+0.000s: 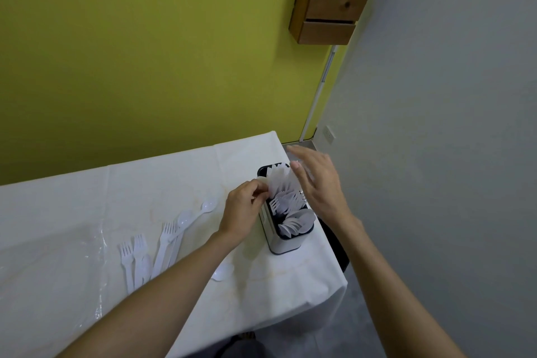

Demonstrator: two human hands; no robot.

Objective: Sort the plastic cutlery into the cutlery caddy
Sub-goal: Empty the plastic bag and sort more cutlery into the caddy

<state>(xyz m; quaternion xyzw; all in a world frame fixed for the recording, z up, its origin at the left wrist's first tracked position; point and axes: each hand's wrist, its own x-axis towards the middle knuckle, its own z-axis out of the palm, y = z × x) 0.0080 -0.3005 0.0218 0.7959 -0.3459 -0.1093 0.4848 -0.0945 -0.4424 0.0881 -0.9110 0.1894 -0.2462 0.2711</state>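
Observation:
The cutlery caddy (283, 243), white with a dark rim, stands near the table's right edge. It holds knives (280, 179) at the far end, forks (286, 200) in the middle and spoons (297, 222) at the near end. My left hand (244, 209) rests against the caddy's left side, fingers pinched on the white knives at the far end. My right hand (318, 180) hovers over the caddy's right side with fingers spread and nothing in it. Loose white forks (135, 256) and spoons (186, 219) lie on the table to the left.
A white cloth covers the table (87, 212), whose right edge drops off just past the caddy. One spoon (222, 272) lies beside my left forearm. A wooden drawer unit (334, 0) hangs on the green wall above.

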